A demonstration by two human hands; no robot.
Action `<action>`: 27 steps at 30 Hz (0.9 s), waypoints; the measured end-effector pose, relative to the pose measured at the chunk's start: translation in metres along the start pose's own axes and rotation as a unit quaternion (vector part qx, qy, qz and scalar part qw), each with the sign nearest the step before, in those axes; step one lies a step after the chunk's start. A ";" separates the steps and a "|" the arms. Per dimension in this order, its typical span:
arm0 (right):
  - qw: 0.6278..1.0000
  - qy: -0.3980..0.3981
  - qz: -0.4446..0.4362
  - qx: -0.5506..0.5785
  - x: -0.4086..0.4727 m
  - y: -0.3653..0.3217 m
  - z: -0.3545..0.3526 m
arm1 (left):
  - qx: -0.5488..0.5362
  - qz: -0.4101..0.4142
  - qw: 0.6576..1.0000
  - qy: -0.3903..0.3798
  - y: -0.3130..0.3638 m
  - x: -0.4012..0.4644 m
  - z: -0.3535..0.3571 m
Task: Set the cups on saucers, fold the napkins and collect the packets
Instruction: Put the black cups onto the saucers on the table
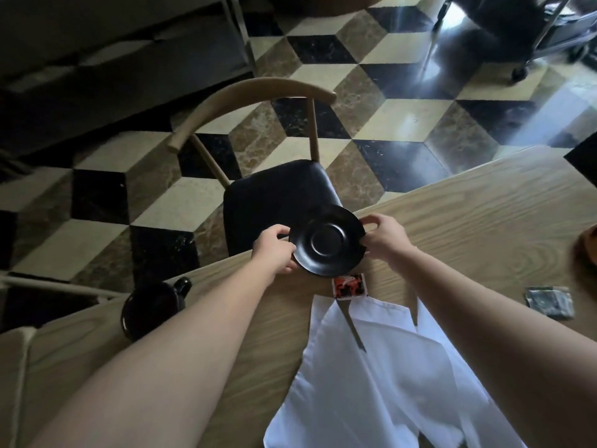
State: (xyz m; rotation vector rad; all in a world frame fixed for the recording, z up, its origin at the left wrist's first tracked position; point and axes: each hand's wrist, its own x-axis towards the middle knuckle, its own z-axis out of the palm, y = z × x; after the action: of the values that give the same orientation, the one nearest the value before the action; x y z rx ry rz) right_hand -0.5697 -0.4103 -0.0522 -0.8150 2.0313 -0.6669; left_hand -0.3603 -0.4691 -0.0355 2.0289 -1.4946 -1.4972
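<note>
I hold a black saucer (327, 242) tilted above the far edge of the wooden table (468, 227). My left hand (274, 248) grips its left rim and my right hand (382, 236) pinches its right rim. A black cup (151, 308) stands on the table to the left, beside my left forearm. A red and white packet (350, 287) lies just below the saucer. Crumpled white napkins (371, 383) spread over the near part of the table. A dark packet (549, 300) lies at the right.
A wooden chair (277, 189) with a black seat stands at the table's far edge, under the saucer. Beyond it is a checkered tile floor (403, 118). A brown object (586, 250) shows at the right edge. A cart on wheels (517, 33) stands far right.
</note>
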 end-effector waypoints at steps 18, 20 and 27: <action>1.000 -0.002 0.019 -0.001 -0.007 -0.001 0.018 | 0.016 0.001 1.000 0.013 -0.024 0.012 -0.005; 1.000 -0.007 0.026 0.000 -0.009 -0.001 0.017 | 0.028 0.004 1.000 0.005 -0.023 0.009 -0.006; 0.999 0.035 0.009 0.025 -0.052 -0.017 -0.010 | 0.060 0.044 0.996 0.055 -0.002 -0.046 -0.024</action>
State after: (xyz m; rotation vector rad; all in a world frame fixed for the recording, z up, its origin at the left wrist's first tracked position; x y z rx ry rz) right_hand -0.5497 -0.3812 -0.0099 -0.7523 2.0733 -0.7417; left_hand -0.3385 -0.4403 0.0017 2.0456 -1.6427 -1.2692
